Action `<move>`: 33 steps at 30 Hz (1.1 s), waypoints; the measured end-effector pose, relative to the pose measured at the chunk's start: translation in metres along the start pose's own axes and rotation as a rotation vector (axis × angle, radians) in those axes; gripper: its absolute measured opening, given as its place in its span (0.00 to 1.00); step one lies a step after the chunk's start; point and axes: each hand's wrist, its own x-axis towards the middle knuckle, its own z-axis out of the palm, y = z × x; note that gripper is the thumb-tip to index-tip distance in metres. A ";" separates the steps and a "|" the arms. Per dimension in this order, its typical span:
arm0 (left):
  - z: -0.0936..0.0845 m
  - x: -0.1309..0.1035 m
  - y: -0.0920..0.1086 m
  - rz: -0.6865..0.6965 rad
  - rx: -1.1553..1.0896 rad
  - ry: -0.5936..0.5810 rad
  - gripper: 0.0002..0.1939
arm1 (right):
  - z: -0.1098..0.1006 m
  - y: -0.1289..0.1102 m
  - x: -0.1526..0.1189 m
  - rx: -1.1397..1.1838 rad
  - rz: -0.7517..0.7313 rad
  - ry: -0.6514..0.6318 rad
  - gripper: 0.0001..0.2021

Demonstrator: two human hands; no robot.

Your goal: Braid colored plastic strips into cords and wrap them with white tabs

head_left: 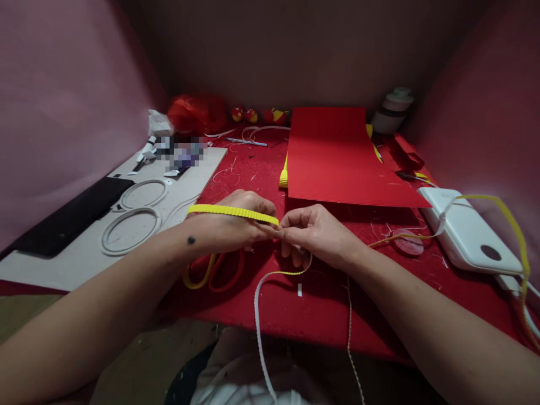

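My left hand (238, 225) and my right hand (318, 232) meet fingertip to fingertip over the red table, both closed in a pinch. Between them they grip a narrow yellow corrugated paper strip (232, 211), which runs across the back of my left hand to the fingertips. The exact pinched spot is small and partly covered by fingers. Below my right hand, a yellow-and-white length of strip (257, 309) curls down past the table's front edge. Scissors with yellow and red handles (228, 275) lie under my left wrist, their blades hidden.
A red corrugated sheet (337, 163) lies behind my hands. At right sits a white power bank (468, 230) with a strip looped over it. Pale rings (131, 230) and a black case (76, 216) rest left on a board (54, 270). Behind stand a bottle (392, 109) and red bag (197, 112).
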 end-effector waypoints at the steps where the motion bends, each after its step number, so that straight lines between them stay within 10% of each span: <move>1: 0.000 0.000 0.000 -0.010 -0.003 -0.003 0.10 | -0.001 0.001 0.000 0.010 -0.007 -0.012 0.04; 12: -0.011 -0.003 -0.009 -0.016 -0.200 -0.200 0.11 | -0.003 0.002 0.000 0.048 -0.027 -0.040 0.06; 33: -0.005 -0.004 -0.002 0.085 -0.133 -0.018 0.04 | -0.004 0.003 0.000 0.077 -0.019 -0.070 0.09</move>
